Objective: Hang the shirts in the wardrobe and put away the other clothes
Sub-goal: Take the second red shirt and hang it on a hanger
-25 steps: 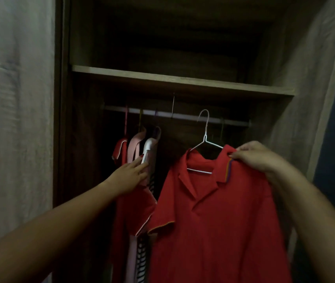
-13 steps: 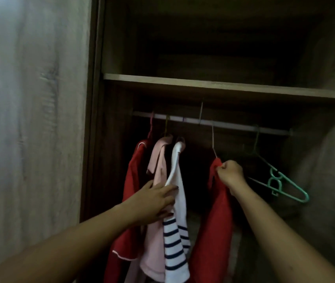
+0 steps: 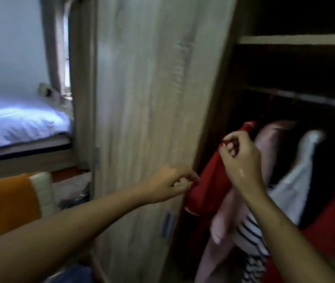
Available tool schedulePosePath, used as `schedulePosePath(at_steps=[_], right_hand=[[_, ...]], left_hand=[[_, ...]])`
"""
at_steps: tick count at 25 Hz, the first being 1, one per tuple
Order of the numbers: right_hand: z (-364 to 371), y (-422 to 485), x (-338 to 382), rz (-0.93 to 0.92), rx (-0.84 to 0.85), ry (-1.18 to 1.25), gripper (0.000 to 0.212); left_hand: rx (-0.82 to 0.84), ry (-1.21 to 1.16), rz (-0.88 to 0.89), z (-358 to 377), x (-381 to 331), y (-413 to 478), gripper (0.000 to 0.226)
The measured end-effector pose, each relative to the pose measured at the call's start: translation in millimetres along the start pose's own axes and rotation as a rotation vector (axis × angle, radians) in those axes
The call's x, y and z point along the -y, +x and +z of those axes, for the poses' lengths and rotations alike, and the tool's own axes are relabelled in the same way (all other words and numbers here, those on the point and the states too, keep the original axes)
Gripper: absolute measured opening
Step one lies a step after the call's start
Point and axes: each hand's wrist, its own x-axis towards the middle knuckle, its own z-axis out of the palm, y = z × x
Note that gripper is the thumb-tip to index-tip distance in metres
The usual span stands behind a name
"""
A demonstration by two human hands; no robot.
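The leftmost red shirt [image 3: 207, 186] hung inside the open wardrobe [image 3: 234, 82], at the left end of the rail [image 3: 305, 98], right beside the wardrobe's left side panel. The right hand [image 3: 242, 160] was at its shoulder, fingers [image 3: 226, 149] curled together and pinching the red cloth near the collar. The left hand [image 3: 168, 183] reached in lower down, its fingers [image 3: 191, 181] drawn together on the shirt's near edge, at the sleeve; the picture was blurred, so how firmly they gripped could not be told.

Just right of the red shirt hung a pale pink shirt [image 3: 223, 221], partly behind the right forearm, and next to that a white shirt [image 3: 297, 186] with dark stripes lower down. Farther right, at the frame's edge, hung another red shirt [image 3: 329, 217]. Above the rail ran a wooden shelf [image 3: 297, 39], with darkness over it.

The pale wood-grain door [image 3: 148, 119] of the wardrobe filled the middle of the view. To its left, farther off, stood a bed [image 3: 19, 121] with a white cover against a light wall. Nearer on the left lay an orange cloth [image 3: 5, 203] beside a white quilted piece [image 3: 44, 190], and some dark items sat low by the door.
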Motion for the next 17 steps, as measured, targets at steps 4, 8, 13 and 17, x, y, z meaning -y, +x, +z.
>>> schedulePosePath(at_steps=[4, 8, 13, 17], right_hand=[[125.0, -25.7, 32.4, -0.011, 0.255, 0.136, 0.020], [255.0, -63.2, 71.3, 0.058, 0.543, 0.252, 0.017], [388.0, -103.1, 116.4, 0.089, 0.795, 0.348, 0.008], [456.7, -136.5, 141.7, 0.140, 1.007, 0.363, 0.010]], left_hand=[[-0.108, -0.070, -0.417, -60.2, 74.1, -105.2, 0.018], [-0.250, -0.074, -0.859, -129.1, 161.5, -238.1, 0.019], [-0.443, 0.249, -1.268, -202.3, 252.6, -368.6, 0.019], [-0.207, 0.461, -1.574, -227.7, 316.0, -417.0, 0.041]])
